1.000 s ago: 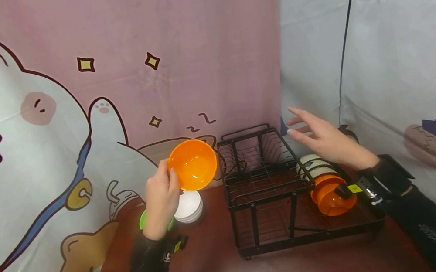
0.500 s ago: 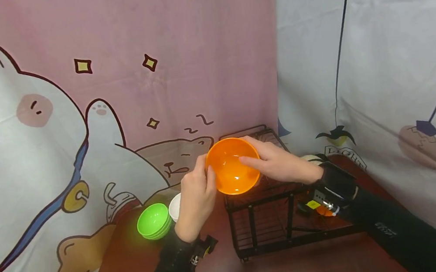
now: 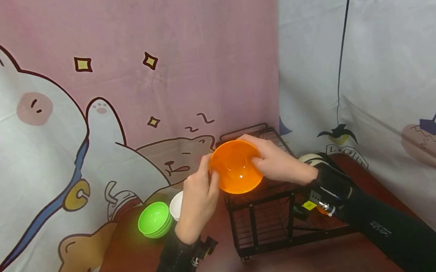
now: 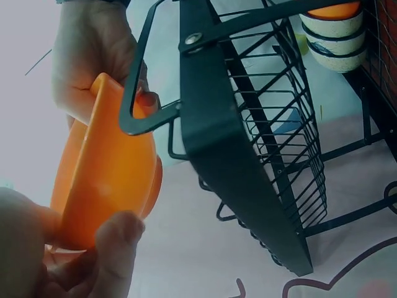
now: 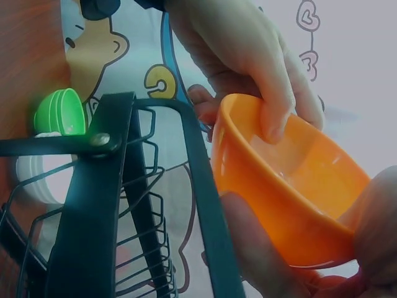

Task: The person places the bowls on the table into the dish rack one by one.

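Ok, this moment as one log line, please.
left hand: grips glossy round orange bowl | right hand: grips same bowl | bowl: tilted, hides part of black wire rack in head view

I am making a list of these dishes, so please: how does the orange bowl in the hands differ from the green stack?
The orange bowl is single; the green stack is several nested bowls. The orange bowl is held in the air, while the green stack rests on the table. Both have round rims.
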Demonstrator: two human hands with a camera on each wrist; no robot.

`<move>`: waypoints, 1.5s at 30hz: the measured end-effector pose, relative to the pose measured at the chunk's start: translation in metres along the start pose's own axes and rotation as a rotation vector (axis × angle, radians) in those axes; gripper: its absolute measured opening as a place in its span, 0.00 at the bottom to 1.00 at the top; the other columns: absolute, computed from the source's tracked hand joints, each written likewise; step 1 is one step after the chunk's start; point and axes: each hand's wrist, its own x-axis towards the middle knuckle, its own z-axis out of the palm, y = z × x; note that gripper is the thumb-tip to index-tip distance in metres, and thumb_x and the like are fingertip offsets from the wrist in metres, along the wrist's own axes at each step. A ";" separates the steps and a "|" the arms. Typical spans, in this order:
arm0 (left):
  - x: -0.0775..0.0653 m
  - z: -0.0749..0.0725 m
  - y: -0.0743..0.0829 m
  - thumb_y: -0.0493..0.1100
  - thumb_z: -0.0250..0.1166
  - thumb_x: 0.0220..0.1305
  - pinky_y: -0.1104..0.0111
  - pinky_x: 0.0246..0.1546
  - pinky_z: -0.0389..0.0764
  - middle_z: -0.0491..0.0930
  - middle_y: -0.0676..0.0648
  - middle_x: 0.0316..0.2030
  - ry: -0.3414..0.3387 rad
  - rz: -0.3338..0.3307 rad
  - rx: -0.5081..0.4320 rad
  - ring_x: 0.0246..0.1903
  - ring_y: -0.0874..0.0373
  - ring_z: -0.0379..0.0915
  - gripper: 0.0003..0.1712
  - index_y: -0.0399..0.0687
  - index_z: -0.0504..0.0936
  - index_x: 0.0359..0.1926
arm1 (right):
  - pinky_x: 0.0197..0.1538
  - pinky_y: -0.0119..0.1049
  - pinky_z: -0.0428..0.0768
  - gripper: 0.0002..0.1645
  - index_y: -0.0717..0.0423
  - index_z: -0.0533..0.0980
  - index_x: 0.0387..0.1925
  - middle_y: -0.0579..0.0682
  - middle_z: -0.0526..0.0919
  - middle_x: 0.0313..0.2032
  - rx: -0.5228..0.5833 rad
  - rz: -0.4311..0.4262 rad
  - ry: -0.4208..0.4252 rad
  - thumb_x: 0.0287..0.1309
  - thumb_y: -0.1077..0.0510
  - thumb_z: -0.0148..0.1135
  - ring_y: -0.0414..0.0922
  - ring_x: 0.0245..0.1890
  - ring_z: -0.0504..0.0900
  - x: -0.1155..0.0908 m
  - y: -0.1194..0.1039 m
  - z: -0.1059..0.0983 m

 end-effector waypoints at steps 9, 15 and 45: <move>-0.024 0.000 -0.023 0.52 0.50 0.76 0.69 0.30 0.78 0.83 0.56 0.32 -0.030 -0.075 -0.031 0.28 0.65 0.77 0.18 0.63 0.73 0.62 | 0.48 0.43 0.81 0.35 0.45 0.70 0.60 0.48 0.78 0.53 -0.038 0.021 0.023 0.55 0.76 0.46 0.47 0.47 0.78 -0.003 0.010 -0.017; -0.080 0.016 -0.079 0.47 0.63 0.67 0.71 0.30 0.78 0.80 0.59 0.30 -0.034 -0.217 -0.030 0.27 0.68 0.77 0.17 0.61 0.77 0.56 | 0.49 0.46 0.79 0.36 0.48 0.70 0.60 0.50 0.77 0.55 -0.025 0.032 0.073 0.54 0.78 0.43 0.50 0.52 0.76 -0.007 0.021 -0.046; -0.230 0.061 -0.189 0.49 0.78 0.46 0.44 0.57 0.55 0.72 0.47 0.66 -0.424 -0.354 -0.134 0.66 0.43 0.61 0.40 0.56 0.76 0.63 | 0.40 0.22 0.75 0.31 0.45 0.71 0.62 0.51 0.79 0.53 -0.266 0.170 0.386 0.62 0.73 0.50 0.36 0.43 0.74 -0.078 0.082 -0.116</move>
